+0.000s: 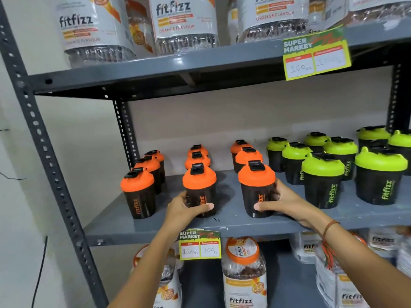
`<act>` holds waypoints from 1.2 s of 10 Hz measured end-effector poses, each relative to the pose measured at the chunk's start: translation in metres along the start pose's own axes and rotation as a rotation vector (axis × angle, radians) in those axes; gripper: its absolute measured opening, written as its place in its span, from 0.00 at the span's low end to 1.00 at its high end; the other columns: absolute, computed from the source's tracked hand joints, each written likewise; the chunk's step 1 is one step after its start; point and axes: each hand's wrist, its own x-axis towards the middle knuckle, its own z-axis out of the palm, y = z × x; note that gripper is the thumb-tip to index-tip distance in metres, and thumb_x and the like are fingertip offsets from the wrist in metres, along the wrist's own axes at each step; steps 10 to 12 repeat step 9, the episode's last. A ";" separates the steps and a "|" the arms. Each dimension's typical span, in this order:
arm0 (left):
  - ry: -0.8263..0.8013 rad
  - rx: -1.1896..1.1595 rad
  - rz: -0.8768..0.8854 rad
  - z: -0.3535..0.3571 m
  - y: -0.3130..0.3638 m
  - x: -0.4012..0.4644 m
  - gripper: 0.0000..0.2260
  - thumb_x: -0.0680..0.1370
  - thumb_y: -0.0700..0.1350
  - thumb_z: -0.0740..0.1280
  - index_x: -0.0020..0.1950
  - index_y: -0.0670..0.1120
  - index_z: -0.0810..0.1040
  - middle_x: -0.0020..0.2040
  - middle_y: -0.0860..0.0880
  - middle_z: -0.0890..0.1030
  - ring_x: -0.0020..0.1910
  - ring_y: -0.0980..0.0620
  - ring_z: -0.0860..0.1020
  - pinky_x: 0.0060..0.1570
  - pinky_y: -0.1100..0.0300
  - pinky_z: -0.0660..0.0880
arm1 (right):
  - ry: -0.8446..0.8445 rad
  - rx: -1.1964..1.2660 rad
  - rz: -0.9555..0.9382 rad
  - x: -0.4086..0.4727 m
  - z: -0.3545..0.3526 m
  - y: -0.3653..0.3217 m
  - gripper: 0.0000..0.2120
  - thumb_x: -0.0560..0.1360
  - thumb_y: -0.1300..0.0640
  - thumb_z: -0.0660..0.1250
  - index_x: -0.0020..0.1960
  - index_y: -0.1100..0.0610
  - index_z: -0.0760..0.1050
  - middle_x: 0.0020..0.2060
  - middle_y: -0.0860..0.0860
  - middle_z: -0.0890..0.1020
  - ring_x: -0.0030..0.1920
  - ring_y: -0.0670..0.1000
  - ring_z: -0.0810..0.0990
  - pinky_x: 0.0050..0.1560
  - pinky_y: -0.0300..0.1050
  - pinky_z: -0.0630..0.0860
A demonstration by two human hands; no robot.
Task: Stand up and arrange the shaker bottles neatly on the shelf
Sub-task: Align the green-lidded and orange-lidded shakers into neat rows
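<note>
Black shaker bottles with orange lids stand upright in three rows on the grey middle shelf. My left hand grips the front bottle of the middle row around its lower body. My right hand grips the front bottle of the right row the same way. The front bottle of the left row stands free. Several green-lidded black shakers stand upright in a looser cluster at the right of the same shelf.
Large Fitfizz jars fill the shelf above, and more jars stand below. Yellow-green price tags hang on both shelf edges. A perforated grey upright frames the left side, with a white wall beyond.
</note>
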 end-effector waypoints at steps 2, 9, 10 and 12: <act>-0.053 -0.002 -0.009 -0.005 -0.001 -0.003 0.28 0.53 0.60 0.81 0.50 0.57 0.79 0.47 0.60 0.85 0.47 0.64 0.82 0.46 0.65 0.76 | 0.010 0.002 -0.010 0.001 0.002 0.000 0.45 0.58 0.54 0.84 0.69 0.39 0.66 0.63 0.46 0.81 0.62 0.46 0.80 0.62 0.49 0.77; -0.082 -0.105 0.028 -0.026 0.012 -0.011 0.44 0.62 0.70 0.70 0.74 0.55 0.64 0.71 0.54 0.71 0.69 0.54 0.70 0.63 0.59 0.67 | 0.098 0.139 -0.011 -0.007 0.006 -0.019 0.44 0.60 0.28 0.73 0.71 0.43 0.68 0.68 0.47 0.76 0.66 0.45 0.76 0.63 0.49 0.74; -0.082 -0.105 0.028 -0.026 0.012 -0.011 0.44 0.62 0.70 0.70 0.74 0.55 0.64 0.71 0.54 0.71 0.69 0.54 0.70 0.63 0.59 0.67 | 0.098 0.139 -0.011 -0.007 0.006 -0.019 0.44 0.60 0.28 0.73 0.71 0.43 0.68 0.68 0.47 0.76 0.66 0.45 0.76 0.63 0.49 0.74; -0.082 -0.105 0.028 -0.026 0.012 -0.011 0.44 0.62 0.70 0.70 0.74 0.55 0.64 0.71 0.54 0.71 0.69 0.54 0.70 0.63 0.59 0.67 | 0.098 0.139 -0.011 -0.007 0.006 -0.019 0.44 0.60 0.28 0.73 0.71 0.43 0.68 0.68 0.47 0.76 0.66 0.45 0.76 0.63 0.49 0.74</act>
